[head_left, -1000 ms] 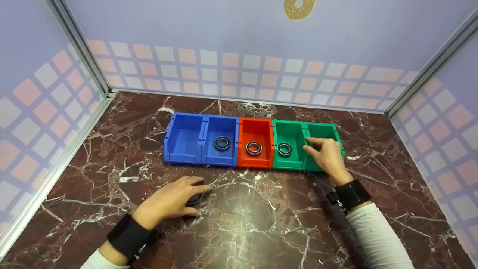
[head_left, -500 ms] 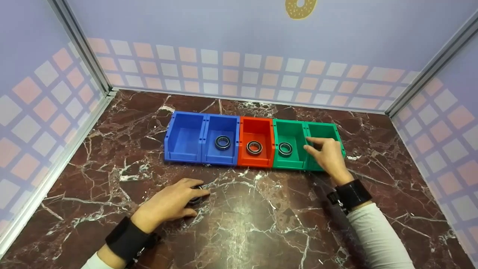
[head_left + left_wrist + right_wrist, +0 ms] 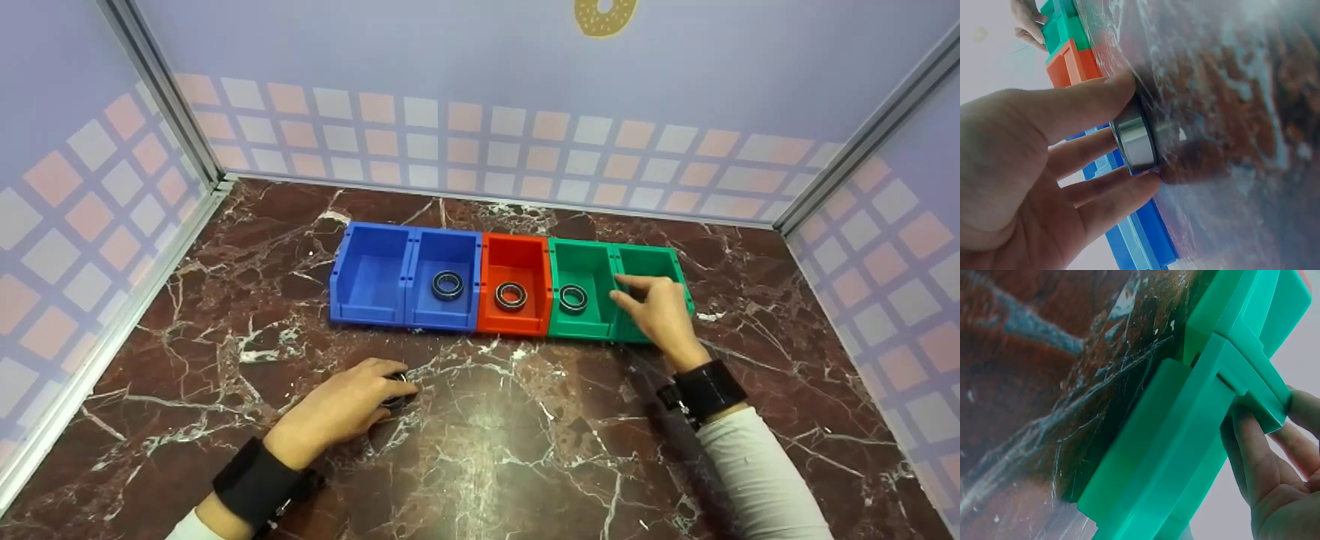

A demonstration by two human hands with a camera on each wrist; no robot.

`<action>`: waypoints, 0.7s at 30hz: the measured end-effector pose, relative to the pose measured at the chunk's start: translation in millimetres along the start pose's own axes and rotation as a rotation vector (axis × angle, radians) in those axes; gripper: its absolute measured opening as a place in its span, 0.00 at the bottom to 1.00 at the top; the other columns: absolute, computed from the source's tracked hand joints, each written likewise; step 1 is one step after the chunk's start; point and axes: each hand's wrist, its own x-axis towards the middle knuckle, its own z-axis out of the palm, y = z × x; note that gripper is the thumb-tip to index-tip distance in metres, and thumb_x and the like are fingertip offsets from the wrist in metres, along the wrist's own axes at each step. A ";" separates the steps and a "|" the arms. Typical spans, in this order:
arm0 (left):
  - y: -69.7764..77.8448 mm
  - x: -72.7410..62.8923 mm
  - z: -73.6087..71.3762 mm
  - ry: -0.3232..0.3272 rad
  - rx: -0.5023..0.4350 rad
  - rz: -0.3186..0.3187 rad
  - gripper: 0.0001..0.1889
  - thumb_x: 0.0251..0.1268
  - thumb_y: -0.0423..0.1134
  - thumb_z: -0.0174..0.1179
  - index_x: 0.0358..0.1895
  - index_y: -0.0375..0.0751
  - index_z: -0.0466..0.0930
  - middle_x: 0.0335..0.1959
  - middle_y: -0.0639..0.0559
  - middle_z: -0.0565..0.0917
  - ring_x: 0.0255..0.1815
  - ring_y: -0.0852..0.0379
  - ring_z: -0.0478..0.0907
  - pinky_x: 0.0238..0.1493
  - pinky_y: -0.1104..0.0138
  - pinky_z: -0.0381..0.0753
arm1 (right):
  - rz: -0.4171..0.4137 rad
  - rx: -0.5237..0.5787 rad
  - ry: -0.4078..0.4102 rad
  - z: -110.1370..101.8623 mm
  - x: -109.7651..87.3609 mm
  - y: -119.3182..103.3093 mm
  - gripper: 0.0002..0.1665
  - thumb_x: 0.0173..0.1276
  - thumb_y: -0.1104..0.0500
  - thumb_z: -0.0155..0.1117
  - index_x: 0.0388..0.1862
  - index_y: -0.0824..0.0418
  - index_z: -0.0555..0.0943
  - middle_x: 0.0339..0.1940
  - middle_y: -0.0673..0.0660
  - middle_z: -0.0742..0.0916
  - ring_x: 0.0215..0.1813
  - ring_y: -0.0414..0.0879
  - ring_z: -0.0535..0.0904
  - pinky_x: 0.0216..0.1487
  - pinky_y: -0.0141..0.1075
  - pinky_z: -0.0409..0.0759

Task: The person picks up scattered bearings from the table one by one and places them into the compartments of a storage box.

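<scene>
In the head view my left hand [image 3: 345, 397] grips a ball bearing [image 3: 395, 391] low over the marble table, partly hidden by the fingers. The left wrist view shows the bearing's shiny outer ring [image 3: 1136, 143] between thumb and fingers, its edge on the tabletop. My right hand [image 3: 660, 311] reaches over the far-right green bin [image 3: 646, 259], and its thumb and fingers pinch the green wall [image 3: 1264, 396] between the two green bins. Three more bearings lie in bins: one in the second blue bin [image 3: 424, 315], one in the red bin [image 3: 514, 327], one in the left green bin [image 3: 581, 330].
The bins stand side by side in a row, with another blue bin [image 3: 369, 289] at the left end. Patterned panels [image 3: 480, 142] wall in the dark red marble table [image 3: 525, 450] at the back and both sides.
My left hand has closed its fingers and thumb onto the bearing on the table. The right hand has stayed at the green bins.
</scene>
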 end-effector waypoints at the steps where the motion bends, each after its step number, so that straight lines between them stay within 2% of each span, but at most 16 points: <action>1: 0.1 0.3 0.1 -0.002 0.005 -0.002 0.25 0.50 0.30 0.72 0.56 0.47 0.84 0.61 0.39 0.80 0.60 0.41 0.78 0.60 0.51 0.80 | 0.000 0.000 -0.001 0.0 0.0 0.0 0.21 0.65 0.56 0.71 0.57 0.59 0.84 0.51 0.65 0.88 0.47 0.56 0.86 0.48 0.49 0.83; 4: 1.0 1.0 -0.2 -0.005 0.013 -0.013 0.24 0.51 0.31 0.72 0.56 0.47 0.85 0.60 0.40 0.81 0.59 0.41 0.79 0.59 0.51 0.81 | -0.003 -0.006 0.003 -0.3 -0.1 -0.1 0.21 0.64 0.56 0.71 0.56 0.59 0.85 0.51 0.64 0.88 0.50 0.57 0.86 0.50 0.51 0.84; 8: 2.1 1.4 0.1 0.001 0.010 -0.023 0.23 0.52 0.31 0.72 0.54 0.47 0.85 0.59 0.40 0.81 0.57 0.42 0.79 0.57 0.51 0.82 | -0.005 -0.015 -0.005 -0.5 -0.7 -0.2 0.21 0.66 0.56 0.70 0.57 0.58 0.84 0.51 0.64 0.88 0.41 0.55 0.86 0.41 0.44 0.80; 11: 2.6 1.8 0.5 0.001 0.005 -0.030 0.22 0.52 0.31 0.71 0.54 0.47 0.85 0.58 0.41 0.81 0.56 0.43 0.79 0.56 0.52 0.82 | -0.009 -0.021 -0.009 -0.5 -1.0 -0.5 0.21 0.66 0.56 0.69 0.58 0.57 0.84 0.50 0.64 0.89 0.35 0.52 0.84 0.36 0.39 0.72; 21: 1.2 2.7 1.5 -0.001 -0.003 -0.018 0.23 0.51 0.31 0.71 0.54 0.47 0.86 0.57 0.41 0.82 0.54 0.43 0.79 0.57 0.52 0.82 | -0.016 -0.006 -0.008 -0.7 -0.2 0.1 0.21 0.65 0.57 0.70 0.57 0.59 0.84 0.51 0.65 0.88 0.45 0.56 0.87 0.43 0.44 0.80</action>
